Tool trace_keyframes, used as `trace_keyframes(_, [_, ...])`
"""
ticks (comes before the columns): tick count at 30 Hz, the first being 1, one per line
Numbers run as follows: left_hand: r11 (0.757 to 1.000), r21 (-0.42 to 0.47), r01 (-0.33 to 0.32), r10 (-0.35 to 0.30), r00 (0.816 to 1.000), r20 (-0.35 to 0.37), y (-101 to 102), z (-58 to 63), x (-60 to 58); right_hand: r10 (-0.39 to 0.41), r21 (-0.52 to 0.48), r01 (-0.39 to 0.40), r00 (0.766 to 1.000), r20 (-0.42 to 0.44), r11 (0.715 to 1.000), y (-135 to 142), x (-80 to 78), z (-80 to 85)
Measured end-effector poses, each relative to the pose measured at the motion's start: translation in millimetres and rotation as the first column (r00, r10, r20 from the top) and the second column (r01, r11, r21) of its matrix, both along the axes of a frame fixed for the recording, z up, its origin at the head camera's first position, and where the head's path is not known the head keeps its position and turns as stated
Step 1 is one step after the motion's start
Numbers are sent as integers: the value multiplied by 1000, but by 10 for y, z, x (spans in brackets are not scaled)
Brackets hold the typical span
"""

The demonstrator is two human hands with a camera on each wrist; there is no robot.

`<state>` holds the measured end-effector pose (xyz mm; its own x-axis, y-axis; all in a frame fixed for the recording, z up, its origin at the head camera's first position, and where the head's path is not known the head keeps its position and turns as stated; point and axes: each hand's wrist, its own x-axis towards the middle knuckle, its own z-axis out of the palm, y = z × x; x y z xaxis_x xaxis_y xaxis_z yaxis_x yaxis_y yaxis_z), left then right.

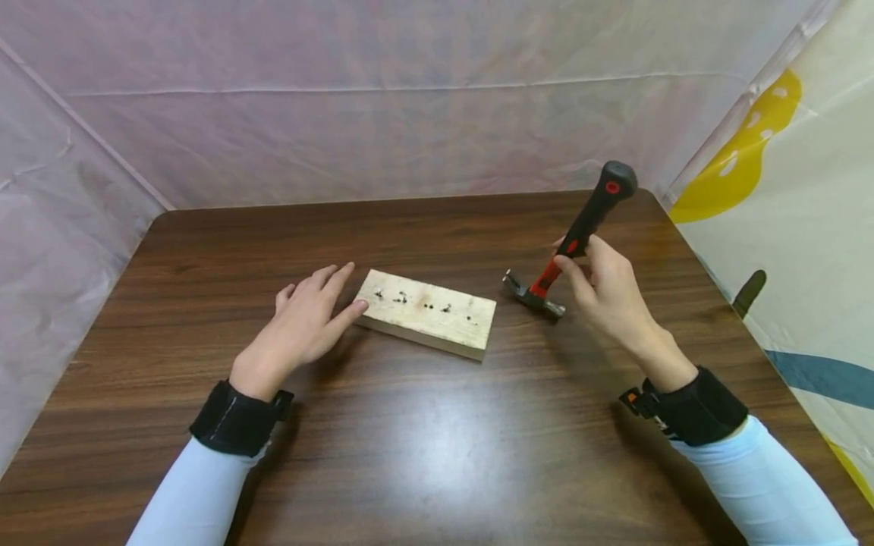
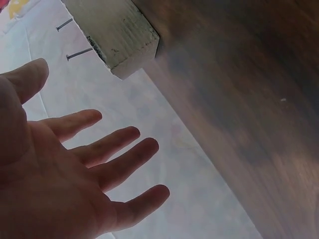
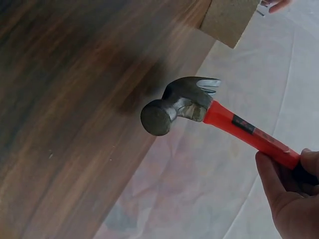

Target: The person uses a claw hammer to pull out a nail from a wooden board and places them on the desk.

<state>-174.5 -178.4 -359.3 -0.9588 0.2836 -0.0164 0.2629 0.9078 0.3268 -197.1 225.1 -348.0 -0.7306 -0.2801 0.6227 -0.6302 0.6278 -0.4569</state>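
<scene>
A pale wooden block point(image 1: 429, 317) lies on the table, with a row of dark marks and small nails along its top. In the left wrist view, two nails point(image 2: 79, 53) stand out from the block point(image 2: 112, 32). My left hand point(image 1: 300, 326) is beside the block's left end, fingers spread and holding nothing; whether the thumb touches the wood I cannot tell. With thumb and fingers my right hand point(image 1: 611, 292) grips a claw hammer point(image 1: 544, 280) by its red and black handle, near the head. The hammer head point(image 3: 182, 107) points down, the handle's end up and away.
The brown wood-grain table point(image 1: 423, 447) reaches to a whitish sheet point(image 1: 410, 144) hanging behind it. A printed sheet with a yellow shape point(image 1: 730, 167) hangs along the right side. Black straps circle both wrists.
</scene>
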Motion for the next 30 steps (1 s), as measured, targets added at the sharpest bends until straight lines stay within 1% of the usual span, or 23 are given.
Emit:
trace_keyframes(4, [1000,-20,-12,12,1000,15,18,3,-17,10,-31,-11,1000,-15,999,-9,32,59])
trace_keyframes(9, [999,-49,-22,24,999,38,34,4,-32,29,-89,-30,1000,-5,996,-28,69,129])
trace_keyframes(14, [998,-63,-10,13,999,43,38,5,-35,49,-133,-48,999,3,990,-99,119,214])
trace_keyframes(18, [997,-71,8,-5,999,42,41,-1,-40,87,-172,-84,996,10,981,-166,151,268])
trace_keyframes(25, [997,-75,24,-22,999,38,46,-27,-57,150,-182,-141,988,35,973,-175,102,250])
trace_keyframes(30, [999,-42,35,-33,999,32,62,-34,-53,185,-169,-179,982,23,969,-199,79,260])
